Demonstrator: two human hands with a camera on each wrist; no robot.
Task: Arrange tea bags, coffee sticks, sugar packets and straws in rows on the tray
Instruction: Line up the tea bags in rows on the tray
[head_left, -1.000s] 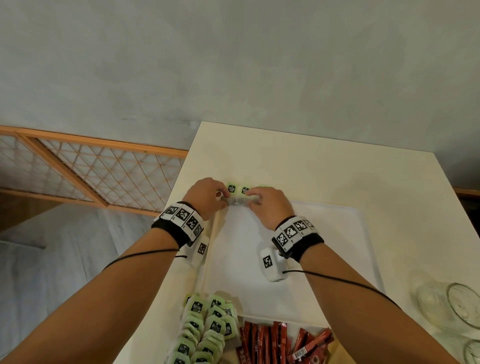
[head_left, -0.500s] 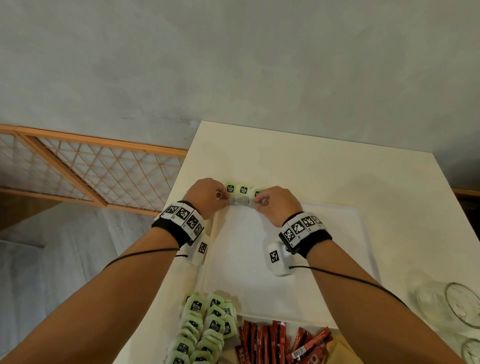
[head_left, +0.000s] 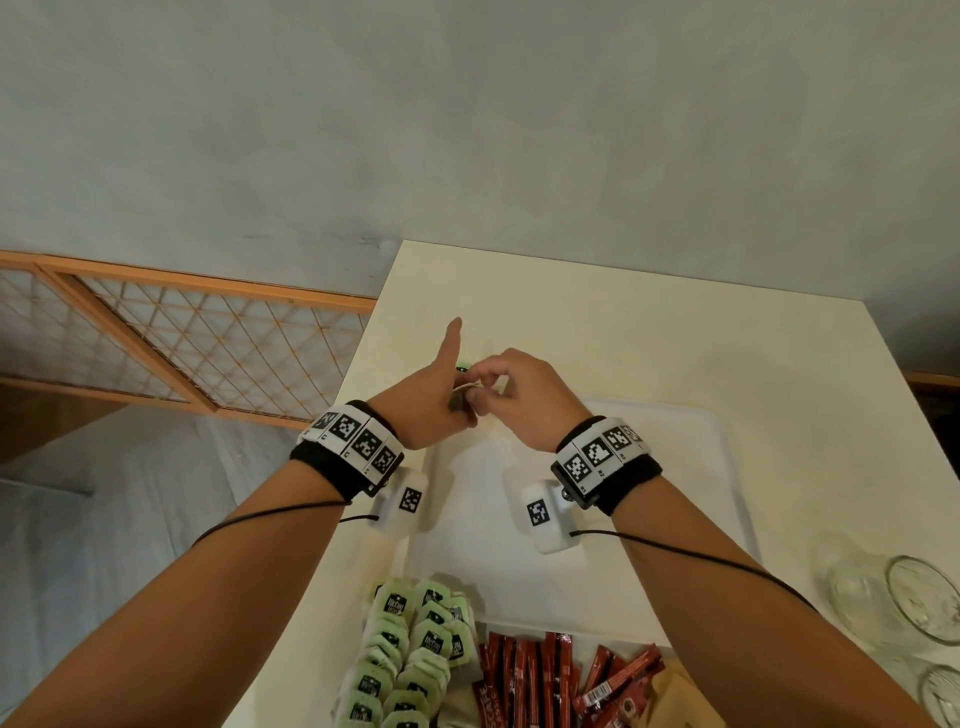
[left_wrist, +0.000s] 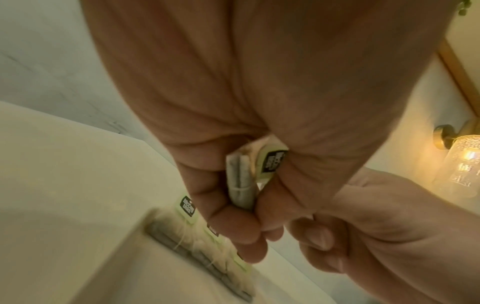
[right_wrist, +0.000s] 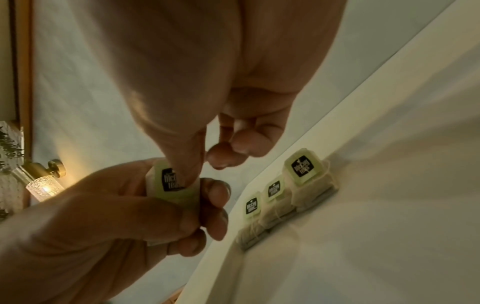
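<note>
Over the far left corner of the white tray (head_left: 675, 467), my left hand (head_left: 457, 402) grips a small stack of green-tagged tea bags (left_wrist: 241, 181) in curled fingers, thumb pointing up. My right hand (head_left: 480, 384) meets it there. Its thumb (right_wrist: 187, 164) and a finger pinch the front tea bag (right_wrist: 171, 185) of the stack by its tag. Three tea bags (right_wrist: 285, 195) lie side by side in a row against the tray's far rim, tags up. The hands hide most of this row in the head view.
A pile of loose tea bags (head_left: 410, 654) and red coffee sticks (head_left: 535, 675) lie at the table's near edge, in front of the tray. Brown packets (head_left: 670, 696) lie beside them. Glass jars (head_left: 893, 603) stand at the right. The table's left edge is close to my left wrist.
Both hands have lifted off the row at the tray's far rim and come together above it. The left thumb now points up, and the right fingers have closed on the held stack.
</note>
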